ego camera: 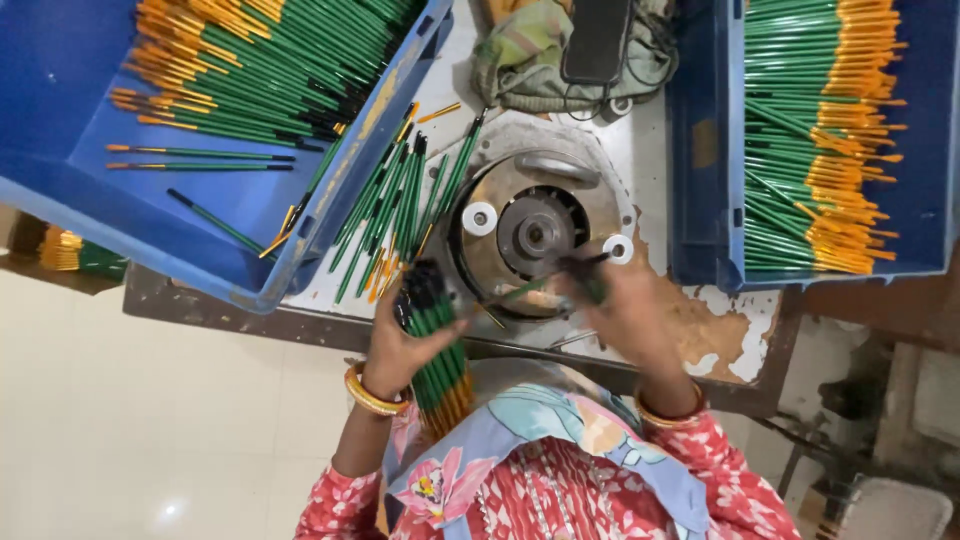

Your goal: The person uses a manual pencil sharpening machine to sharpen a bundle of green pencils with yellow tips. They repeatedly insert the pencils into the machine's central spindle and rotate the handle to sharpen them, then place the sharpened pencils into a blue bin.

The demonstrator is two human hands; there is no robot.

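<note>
- At the middle of the counter point(620, 150) sits a round metal machine point(535, 230) with a dark hub, and everything else is placed here from it.
- Just below and to the left of the machine, your left hand point(400, 345) is closed around a bundle of green brushes point(437, 350); their dark ends point up toward the machine, their orange ends down toward your body.
- Right at the machine's lower right edge, your right hand point(625, 310) is pinched shut on a single green brush point(590, 265), whose dark end lies across the face of the machine near the hub. The hand is blurred, so you cannot make out the fingers one by one.
- A gold bangle point(372, 398) sits on your left wrist, below the bundle.
- Left of the machine, loose green brushes point(395, 205) lie fanned out on the counter, touching the machine's rim.
- Further left and above, a tilted blue crate point(150, 215) holds a heap of the same brushes, orange ends toward the far left.
- Well to the right of the machine, a second blue crate point(705, 150) holds brushes stacked level, orange ends to the right.
- Above the machine lies a crumpled cloth point(520, 50) with a dark flat object on it.
</note>
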